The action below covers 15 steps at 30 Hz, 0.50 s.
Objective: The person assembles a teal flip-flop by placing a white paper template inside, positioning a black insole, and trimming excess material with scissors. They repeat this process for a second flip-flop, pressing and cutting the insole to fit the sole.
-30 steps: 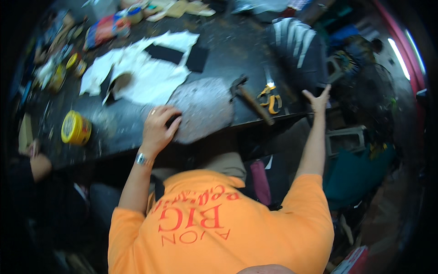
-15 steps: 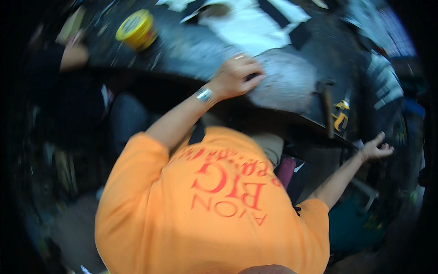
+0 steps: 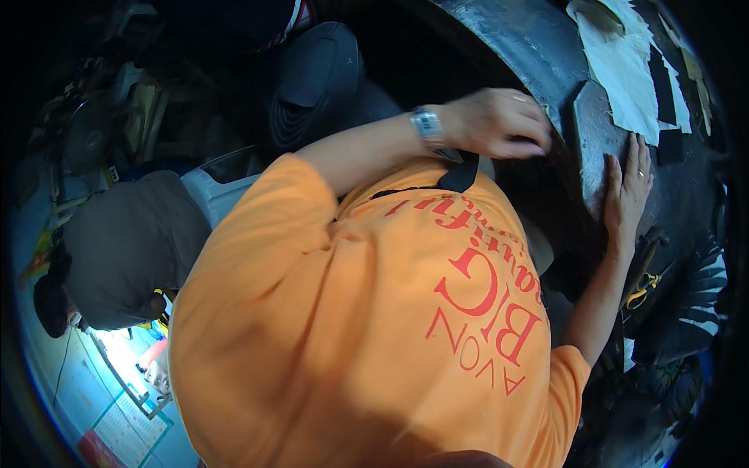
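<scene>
My left hand (image 3: 507, 125), with a metal watch (image 3: 426, 126) on its wrist, hovers near the dark table's edge in front of my body. Its fingers are curled in; whatever they hold, if anything, is hidden. My right hand (image 3: 629, 187) rests with fingers stretched out on the right side of a worn grey slab (image 3: 591, 140). Just beyond its fingertips lies a torn-edged white sheet (image 3: 620, 74), with black pieces (image 3: 669, 147) beside it.
Yellow-handled pliers (image 3: 643, 291) and a dark hammer (image 3: 644, 253) lie right of my right forearm. A striped cloth (image 3: 698, 300) is farther right. Another person's dark-clad knee (image 3: 316, 78) is at upper left. A pale plastic chair (image 3: 226, 175) stands behind my left arm.
The view has swung left, so the table now sits at the right. My right hand has come onto the slab, while my left hand has drawn off it. The yellow tub is out of view.
</scene>
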Tool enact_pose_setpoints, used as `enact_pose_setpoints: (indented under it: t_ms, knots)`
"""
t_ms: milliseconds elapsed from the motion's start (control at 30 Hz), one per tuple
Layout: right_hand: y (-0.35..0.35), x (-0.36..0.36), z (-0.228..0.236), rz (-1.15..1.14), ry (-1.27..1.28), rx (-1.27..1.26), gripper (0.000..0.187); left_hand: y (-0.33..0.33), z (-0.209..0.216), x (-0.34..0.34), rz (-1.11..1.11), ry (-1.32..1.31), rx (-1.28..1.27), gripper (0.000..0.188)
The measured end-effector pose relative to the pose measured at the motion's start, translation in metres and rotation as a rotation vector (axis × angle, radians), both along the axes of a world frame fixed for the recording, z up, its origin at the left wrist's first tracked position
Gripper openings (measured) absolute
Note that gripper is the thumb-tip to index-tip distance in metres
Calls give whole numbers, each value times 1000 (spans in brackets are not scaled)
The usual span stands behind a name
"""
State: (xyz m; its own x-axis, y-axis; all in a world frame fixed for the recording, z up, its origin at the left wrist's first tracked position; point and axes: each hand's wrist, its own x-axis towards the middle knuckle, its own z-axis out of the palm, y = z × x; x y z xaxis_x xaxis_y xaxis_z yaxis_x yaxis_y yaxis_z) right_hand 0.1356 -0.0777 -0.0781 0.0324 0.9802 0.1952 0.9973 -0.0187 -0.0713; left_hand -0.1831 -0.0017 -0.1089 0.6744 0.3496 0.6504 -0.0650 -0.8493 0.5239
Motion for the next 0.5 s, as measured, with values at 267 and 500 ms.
enact_pose_setpoints:
  t_ms: [267, 500]
  knots:
    - [-3, 8, -8, 115, 16, 138, 56, -86, -30, -243, 1133, 773, -412, 41]
    - [-3, 6, -6, 126, 42, 145, 58, -120, -75, -288, 1264, 585, -318, 52]
